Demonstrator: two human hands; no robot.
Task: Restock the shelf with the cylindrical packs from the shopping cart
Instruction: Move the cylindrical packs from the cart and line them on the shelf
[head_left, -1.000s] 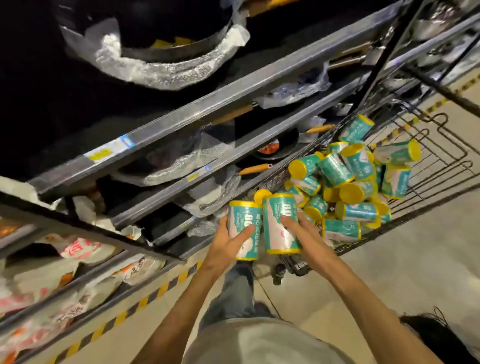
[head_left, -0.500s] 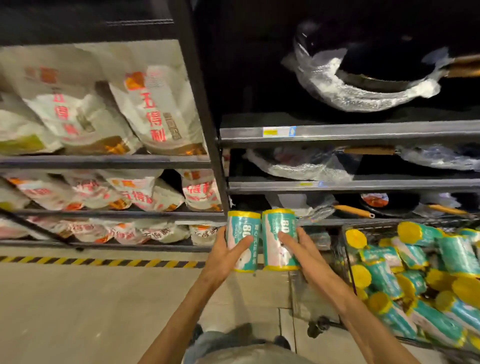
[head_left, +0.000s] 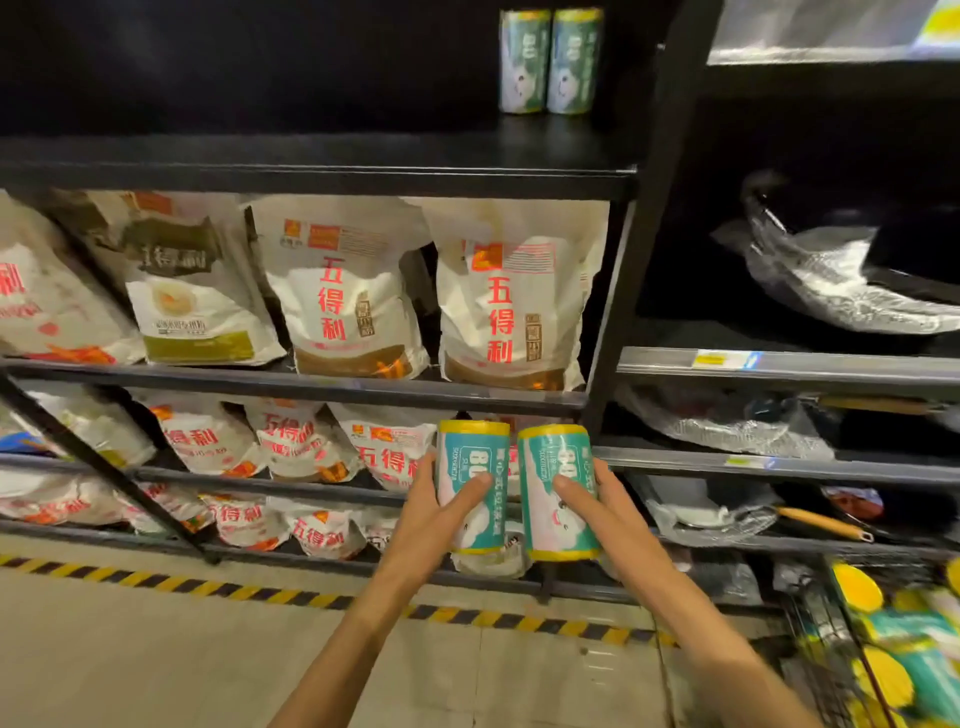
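Teal packs (head_left: 471, 486) part-hidden by hands (head_left: 431, 525)

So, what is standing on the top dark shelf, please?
Two cylindrical packs stand upright, side by side, on the top shelf near its right end. The rest is too dark to tell.

Dark metal shelving (head_left: 332, 388), tiled floor (head_left: 156, 654)

Left hand (head_left: 422, 525) is gripping one upright teal pack (head_left: 470, 486), right hand (head_left: 605, 512) is gripping a second pack (head_left: 558, 491) just beside it. Both are sitting low in front of the shelf (head_left: 332, 174). Two matching packs (head_left: 550, 60) are standing on the shelf's top board, flour bags (head_left: 511, 296) below it, cart (head_left: 893, 639) right of it.
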